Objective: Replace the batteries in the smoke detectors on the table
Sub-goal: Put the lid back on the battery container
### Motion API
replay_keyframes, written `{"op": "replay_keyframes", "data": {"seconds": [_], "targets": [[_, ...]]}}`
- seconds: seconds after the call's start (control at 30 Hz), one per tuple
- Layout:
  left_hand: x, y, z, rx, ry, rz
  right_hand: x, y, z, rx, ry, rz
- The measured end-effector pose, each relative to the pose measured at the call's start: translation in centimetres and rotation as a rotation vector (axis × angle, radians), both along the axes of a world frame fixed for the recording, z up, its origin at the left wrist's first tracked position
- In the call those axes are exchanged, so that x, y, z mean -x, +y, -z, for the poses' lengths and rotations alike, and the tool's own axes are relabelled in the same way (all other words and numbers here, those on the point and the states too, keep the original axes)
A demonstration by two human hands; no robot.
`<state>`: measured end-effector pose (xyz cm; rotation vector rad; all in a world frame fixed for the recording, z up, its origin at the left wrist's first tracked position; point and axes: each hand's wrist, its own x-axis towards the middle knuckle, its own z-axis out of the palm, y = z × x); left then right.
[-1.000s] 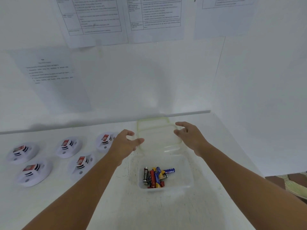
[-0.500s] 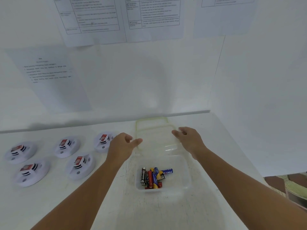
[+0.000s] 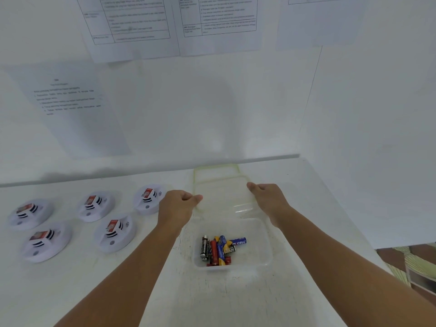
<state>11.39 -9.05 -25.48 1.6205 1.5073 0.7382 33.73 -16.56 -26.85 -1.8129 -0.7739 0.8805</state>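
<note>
Both hands have come down a little over the last second, and the clear lid they carry has sunk with them. The left hand (image 3: 178, 204) pinches the lid's (image 3: 221, 192) left edge, thumb pointing across toward the other hand, fingers curled underneath. The right hand (image 3: 267, 197) grips the opposite edge, its fingers folded over the rim. The lid now sits low between them, close to the table (image 3: 306, 190) and over what looks like a second greenish-rimmed lid or tray (image 3: 215, 168) lying just beyond the fingertips; whether it has touched down yet I cannot tell.

Nearer the person than either hand, between the two forearms, stands the open clear container (image 3: 259, 244) with a small heap of batteries (image 3: 219, 250) in its left half. Nothing covers them any more, so they are free to be picked from.

Out past the left hand, five white smoke detectors (image 3: 148, 199) lie on the table, the nearest just beside that hand's knuckles and the rest spread farther away to that side. Each shows a red-labelled block in its middle, probably the battery bay facing up.

To my eye this is the tail end of opening the supply box. Once the lid is let go, both hands are free, and the nearest detector sits within easy reach of the left one. No battery has been swapped yet as far as the detectors show.
</note>
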Motion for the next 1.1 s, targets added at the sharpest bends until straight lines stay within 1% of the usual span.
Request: {"op": "replay_keyframes", "data": {"seconds": [0.13,0.27,0.33,0.37,0.43,0.5,0.57,0.63,0.7,0.8,0.87,1.03,1.1], "targets": [[0.0,-0.2,-0.1,0.000,-0.015,-0.001,0.2,0.1,0.4,-0.005,0.075,0.035],[0.1,0.2,-0.1,0.012,-0.001,0.024,0.1,0.2,0.6,0.036,-0.008,0.002],[0.2,0.4,-0.3,0.013,0.043,0.040,-0.1,0.4,-0.3,0.087,-0.123,-0.053],[0.2,0.3,-0.4,-0.022,0.103,0.044,-0.2,0.7,-0.6,0.118,-0.200,-0.091],[0.3,-0.6,-0.8,-0.191,0.243,0.058,-0.5,1.1,-1.4,0.132,-0.416,-0.157],[-0.1,-2.1,-1.3,-0.358,0.346,0.128,-0.4,1.8,-2.4,0.071,-0.618,-0.221],[-1.0,-3.5,-1.7,-0.400,0.451,0.263,0.1,2.7,-3.2,0.050,-0.727,-0.334],[-1.9,-4.6,-2.1,-0.403,0.584,0.370,0.3,3.7,-3.4,0.145,-0.812,-0.473],[-2.5,-5.0,-2.2,-0.412,0.689,0.407,0.5,4.2,-3.3,0.248,-0.882,-0.543],[-2.4,-4.7,-1.9,-0.380,0.736,0.392,0.4,3.8,-3.2,0.256,-0.942,-0.497],[-2.2,-4.6,-1.9,-0.363,0.744,0.372,0.2,3.1,-3.3,0.260,-0.942,-0.462],[-1.3,-3.3,-1.9,-0.295,0.700,0.323,-0.5,0.9,-3.2,0.278,-0.815,-0.414],[-1.3,-2.5,-2.0,-0.239,0.666,0.308,-0.4,-0.1,-3.1,0.268,-0.757,-0.386]]}}
